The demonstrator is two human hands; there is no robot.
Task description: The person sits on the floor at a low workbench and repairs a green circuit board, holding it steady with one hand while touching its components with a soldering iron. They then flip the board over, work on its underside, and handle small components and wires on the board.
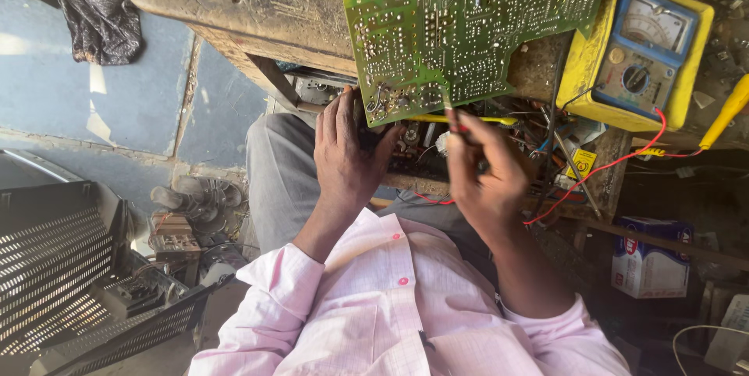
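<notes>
The green circuit board [460, 25] lies on the worn wooden worktop [234, 1], solder side up, and its near corner sticks out over the edge. The left hand [347, 157] grips this corner from below, with the fingers curled around a dark part under the board. The right hand [480, 173], just beside the same corner, pinches a thin yellow probe [468, 119] whose tip lies along the board's near edge. To the right of the board stands a yellow multimeter [636, 52], with red wire [616, 164] running from it toward the right hand.
</notes>
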